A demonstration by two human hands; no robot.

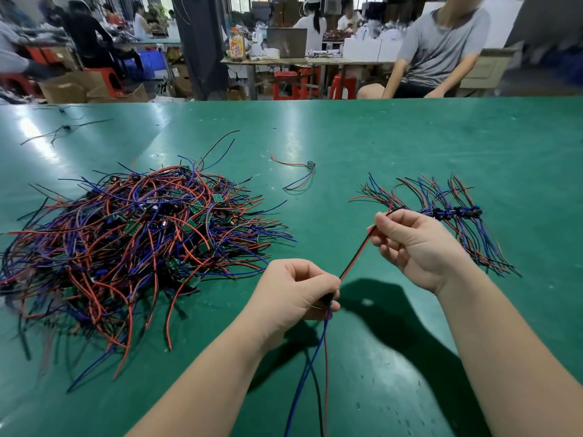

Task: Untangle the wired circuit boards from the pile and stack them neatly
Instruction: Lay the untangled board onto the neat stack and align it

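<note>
Thin wires in blue, red and black hang from the left hand down to the bottom edge of the view, crossing one another above the dark shadow on the surface. That hand is closed narrow, fingers curled and thumb pressed in, pinching a small board that the fingertips mostly hide. From it a red-and-black pair of wires runs straight and taut up to the right hand, which is also curled tight, gripping the pair's far end between thumb and bent fingers. Both hands are held above the surface.

Left of the hands lies the pile: a loose, rounded heap of glossy red, blue and black wires looping over each other, with small green boards and dark parts showing between them. Behind the right hand is the sorted row, its dark parts packed side by side in a short line and its wires fanned away from the line on both sides. One single board with a few curved wires lies alone between pile and row, farther back. The surface is smooth green with a soft shine and white scuffs. Across it sits a person in a grey shirt.
</note>
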